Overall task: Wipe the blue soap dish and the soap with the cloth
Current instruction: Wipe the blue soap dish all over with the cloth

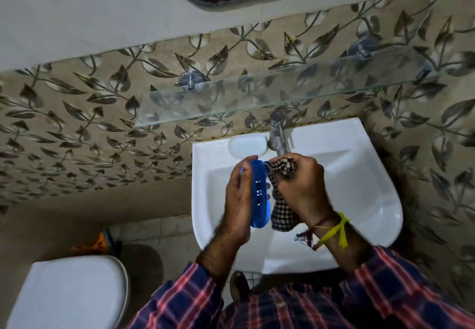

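My left hand (237, 200) grips the blue soap dish (259, 192) over the white sink, holding it on edge with its slotted face turned toward the right. My right hand (300, 185) grips a bunched brown-and-white checked cloth (281, 213) right beside the dish, touching its right side; the cloth's tail hangs down below my fingers. A white oval bar of soap (248, 145) lies on the sink's back ledge, left of the tap and apart from both hands.
The white sink (359, 174) carries a chrome tap (277, 133) at its back. A glass shelf (257, 97) juts from the leaf-patterned tiled wall above. A white toilet lid (69, 292) sits lower left, with an orange item (95, 244) on the floor behind it.
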